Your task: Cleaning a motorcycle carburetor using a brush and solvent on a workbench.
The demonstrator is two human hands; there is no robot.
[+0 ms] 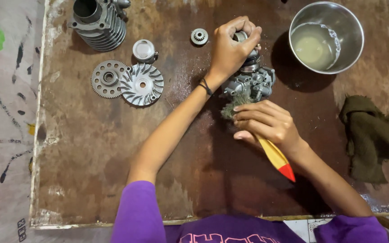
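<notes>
Item: carburettor [251,83], grey cast metal, many small bosses and ports. It stood upright on the worktop [91,148], right of centre, and serves as landmark for all places below.

Far left of it, at the top corner: finned engine cylinder [99,22], lying on its side.
Left and level with it: toothed gear disc [108,79], touching a finned fan-like pulley face [142,83]. Just above these, a small piston [144,49].
Up and left, near it: small cog [199,36].

Left hand [230,49]: reached in from below-left, forearm stretched, wrist bent over the carburettor's top. Its grip was clamped on the upper cap, fingers curled round it, steadying the body.

Handling, judged: dense and heavy for its bulk, rigid, probably oily and so slippery; the projecting fittings looked easy to knock. The solid top cap and the main body seemed the sound places to hold.

Right hand [269,123]: just below the carburettor, knuckles up, grip closed on a brush [275,157] with a yellow handle tipped red. The worn bristles touched the casting's lower left side.

Up and right, apart: steel bowl [327,38] holding pale liquid.
Right and below, well apart: crumpled olive rag [370,135].
</notes>
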